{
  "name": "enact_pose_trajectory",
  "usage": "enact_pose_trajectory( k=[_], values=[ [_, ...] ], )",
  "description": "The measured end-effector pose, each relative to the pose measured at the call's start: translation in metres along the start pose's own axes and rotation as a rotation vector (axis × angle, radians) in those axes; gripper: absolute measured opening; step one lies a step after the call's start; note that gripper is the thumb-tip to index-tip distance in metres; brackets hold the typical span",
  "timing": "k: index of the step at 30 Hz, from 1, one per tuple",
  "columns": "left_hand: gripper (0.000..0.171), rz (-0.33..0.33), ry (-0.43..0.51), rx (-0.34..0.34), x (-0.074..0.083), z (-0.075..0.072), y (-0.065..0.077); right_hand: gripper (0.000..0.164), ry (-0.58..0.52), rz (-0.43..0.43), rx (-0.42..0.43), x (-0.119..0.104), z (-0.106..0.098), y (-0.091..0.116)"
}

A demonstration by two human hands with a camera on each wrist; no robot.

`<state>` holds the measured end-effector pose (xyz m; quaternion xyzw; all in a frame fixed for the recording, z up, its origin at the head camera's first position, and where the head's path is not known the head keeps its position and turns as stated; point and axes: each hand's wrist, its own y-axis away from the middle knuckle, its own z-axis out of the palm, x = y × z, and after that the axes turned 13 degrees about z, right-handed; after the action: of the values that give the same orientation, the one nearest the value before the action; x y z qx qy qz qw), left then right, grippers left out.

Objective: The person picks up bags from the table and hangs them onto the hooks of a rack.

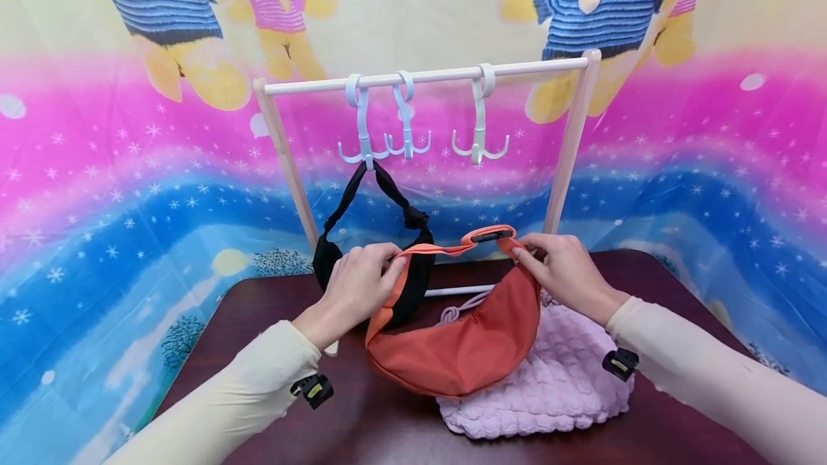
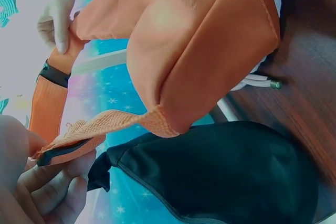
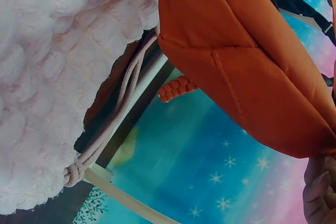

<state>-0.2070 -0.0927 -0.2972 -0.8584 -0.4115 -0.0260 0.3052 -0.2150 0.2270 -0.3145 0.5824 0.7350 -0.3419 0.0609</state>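
An orange-red crescent-shaped sling bag hangs between my two hands, tilted up on its right side. My left hand grips its orange strap on the left. Where the strap meets the bag's upper right corner, my right hand pinches it; a black buckle sits on the strap close by. Behind my left hand, a black sling bag hangs by its knotted strap from the left white hook. Below and right of the orange bag, a pink puffy quilted bag lies on the table, its drawstring showing.
A wooden rack stands at the back of the dark table. From its top bar hang the left hook, a middle hook and a right hook. A printed cloth backdrop surrounds the table.
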Motion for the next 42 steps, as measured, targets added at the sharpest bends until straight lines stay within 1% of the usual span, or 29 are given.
enact_pose_trajectory(
  k=[6,35,42],
  values=[
    [0.018,-0.013,-0.002,0.013,0.000,-0.002,0.000,0.012,-0.004,-0.004,0.008,-0.003,0.001,-0.001],
    [0.021,0.019,-0.028,0.044,-0.004,-0.015,-0.001,0.009,-0.002,-0.061,0.047,-0.014,0.003,-0.010],
    [0.024,0.001,-0.051,0.036,-0.006,-0.018,-0.002,0.008,0.005,-0.063,0.058,-0.018,0.003,-0.013]
  ],
)
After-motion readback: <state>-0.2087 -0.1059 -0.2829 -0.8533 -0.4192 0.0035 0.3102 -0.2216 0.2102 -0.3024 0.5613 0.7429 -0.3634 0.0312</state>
